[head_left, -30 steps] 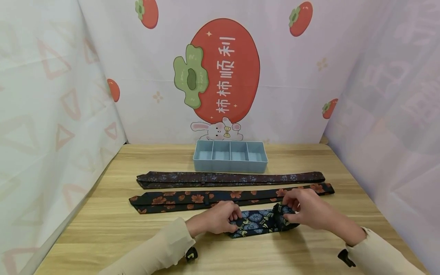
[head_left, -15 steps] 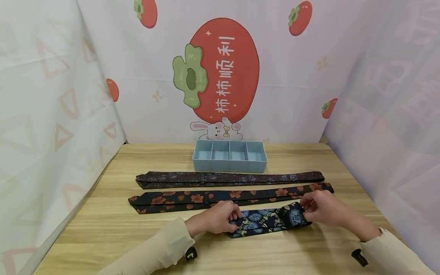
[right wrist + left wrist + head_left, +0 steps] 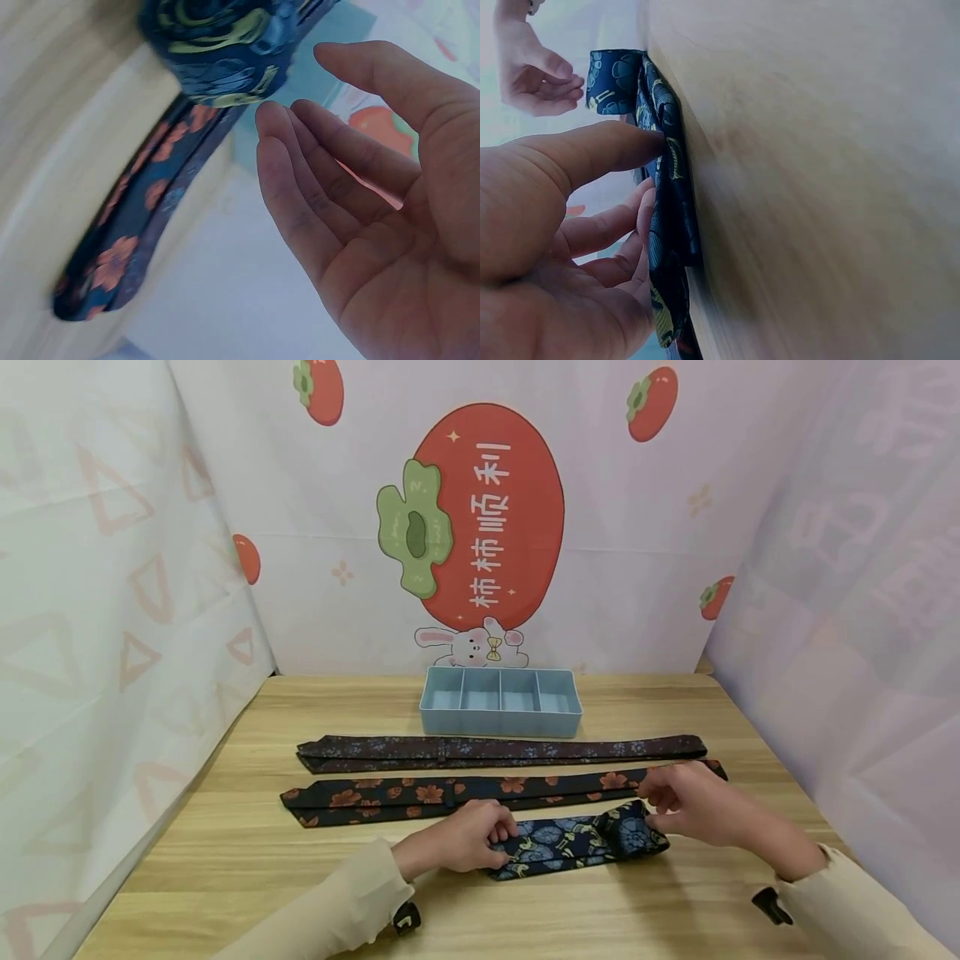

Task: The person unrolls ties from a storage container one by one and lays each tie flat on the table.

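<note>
A dark navy necktie [image 3: 551, 843] with blue flowers and yellow marks lies at the front, its right end folded over into a raised loop [image 3: 225, 56]. My left hand [image 3: 459, 839] holds the tie's left end, with the thumb and the fingers [image 3: 604, 229] against the cloth. Close beside the loop, my right hand [image 3: 701, 806] has a gap between thumb and fingers. In the right wrist view these fingers [image 3: 277, 165] stand just apart from the cloth.
A black necktie with orange flowers [image 3: 360, 797] lies folded lengthwise behind, partly covered by my right hand. Farther back is a maroon necktie with small blue flowers [image 3: 390, 747]. A blue box [image 3: 498, 722] with several compartments stands behind them on the wooden table [image 3: 225, 877].
My right hand first moved right with the folded end, then let go and came back slightly left. The left hand and the navy necktie have shifted a little left.
</note>
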A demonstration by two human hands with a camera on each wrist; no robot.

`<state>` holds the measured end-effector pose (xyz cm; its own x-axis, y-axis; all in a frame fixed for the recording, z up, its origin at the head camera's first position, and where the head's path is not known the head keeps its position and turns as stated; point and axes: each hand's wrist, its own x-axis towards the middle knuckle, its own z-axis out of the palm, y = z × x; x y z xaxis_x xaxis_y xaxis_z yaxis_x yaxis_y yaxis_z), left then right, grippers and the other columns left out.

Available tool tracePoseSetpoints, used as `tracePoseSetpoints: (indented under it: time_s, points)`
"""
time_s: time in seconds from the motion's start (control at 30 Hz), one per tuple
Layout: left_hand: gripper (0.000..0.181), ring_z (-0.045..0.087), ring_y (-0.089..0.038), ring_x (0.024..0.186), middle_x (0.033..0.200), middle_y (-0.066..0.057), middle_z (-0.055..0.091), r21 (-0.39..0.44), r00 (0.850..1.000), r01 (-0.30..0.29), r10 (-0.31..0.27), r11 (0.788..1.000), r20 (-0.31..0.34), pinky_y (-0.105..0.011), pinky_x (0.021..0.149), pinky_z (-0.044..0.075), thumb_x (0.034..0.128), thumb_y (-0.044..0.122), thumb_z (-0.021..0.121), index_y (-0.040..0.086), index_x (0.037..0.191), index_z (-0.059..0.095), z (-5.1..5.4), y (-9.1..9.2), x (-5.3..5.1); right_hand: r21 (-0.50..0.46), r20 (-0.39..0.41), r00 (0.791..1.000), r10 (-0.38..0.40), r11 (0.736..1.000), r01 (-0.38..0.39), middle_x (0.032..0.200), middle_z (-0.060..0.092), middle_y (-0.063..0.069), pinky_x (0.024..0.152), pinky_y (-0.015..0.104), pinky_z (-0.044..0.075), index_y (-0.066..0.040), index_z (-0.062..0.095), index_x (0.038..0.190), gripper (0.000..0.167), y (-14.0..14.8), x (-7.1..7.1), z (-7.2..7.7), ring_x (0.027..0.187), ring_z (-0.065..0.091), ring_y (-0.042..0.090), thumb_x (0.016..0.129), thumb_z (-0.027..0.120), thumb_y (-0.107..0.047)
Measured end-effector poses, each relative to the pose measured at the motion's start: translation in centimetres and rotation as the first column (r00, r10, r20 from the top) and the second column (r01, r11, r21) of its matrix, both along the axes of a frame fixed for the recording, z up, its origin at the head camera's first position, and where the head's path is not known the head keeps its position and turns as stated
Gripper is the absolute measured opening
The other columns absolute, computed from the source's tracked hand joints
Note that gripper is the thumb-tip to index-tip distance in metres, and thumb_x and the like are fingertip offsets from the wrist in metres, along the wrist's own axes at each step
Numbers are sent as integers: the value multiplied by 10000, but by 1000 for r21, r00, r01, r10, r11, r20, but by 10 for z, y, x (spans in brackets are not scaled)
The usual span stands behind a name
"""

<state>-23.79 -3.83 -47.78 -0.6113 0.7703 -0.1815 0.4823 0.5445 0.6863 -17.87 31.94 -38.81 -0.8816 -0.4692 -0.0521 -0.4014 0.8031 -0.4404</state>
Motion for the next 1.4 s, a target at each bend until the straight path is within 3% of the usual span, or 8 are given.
tracePoseSetpoints:
  time_s: [0.17,0.37,0.47,0.7,0.9,1.03,1.2,1.4]
  points:
    - [252,545,27,885,1041,74,628,-2,1000,-17,17,1000,7,-189,828,537,959,142,780,124,1198,705,2,-12,3,6,60,998,36,999,-36,1019,723,-11,726,290,611,-79,748,1103,249,-24,-4,6,861,681,57,885,842,-154]
    - [263,573,-1,892,1069,39,651,20,1000,-7,7,1000,9,-214,823,552,954,120,779,89,1201,698,1,-29,4,-17,47,994,103,995,-102,1037,727,-12,749,294,606,-85,739,1121,257,-52,-5,2,886,673,69,889,837,-134]
    - [271,585,4,909,1082,51,655,47,1000,16,-16,999,-4,-214,822,560,967,174,772,103,1216,695,-9,-39,-1,-39,42,993,107,994,-106,1030,733,-6,747,275,600,-87,747,1108,246,-65,-5,-1,877,671,60,885,842,-131]
    - [286,577,-9,911,1079,77,628,83,1000,28,-27,996,-11,-234,782,554,973,295,778,172,1213,685,-56,-63,-20,-29,2,992,127,992,-127,974,729,-7,699,248,565,-92,766,1076,232,-92,-8,-12,823,639,45,870,864,-135]
    - [305,555,38,912,1095,100,622,65,1000,24,-24,998,-4,-194,781,536,995,360,746,207,1247,671,-62,-79,-20,-25,-35,990,134,991,-135,993,711,2,692,240,558,-101,762,1046,244,-101,-6,-25,825,642,67,851,890,-172]
    - [303,576,-10,923,1102,46,630,65,1000,23,-23,998,3,-221,800,552,987,291,758,149,1240,671,-45,-77,-12,9,-97,990,101,995,-100,949,662,-17,653,232,531,-123,754,1002,251,-100,-4,-31,783,607,50,831,911,-216]
    - [263,572,-32,901,1083,-9,635,43,1000,3,-3,999,2,-241,786,548,977,157,755,63,1209,676,-3,-70,8,47,-143,989,39,998,-33,907,627,-47,623,232,482,-138,735,966,291,-95,-3,-35,739,535,12,802,936,-271]
    - [254,565,-33,895,1080,-6,628,2,996,-57,57,998,65,-234,807,542,950,102,777,75,1184,683,12,-67,15,14,-101,995,11,1000,-9,857,585,-91,630,227,439,-176,704,937,273,-83,-2,-34,733,471,2,813,927,-273]
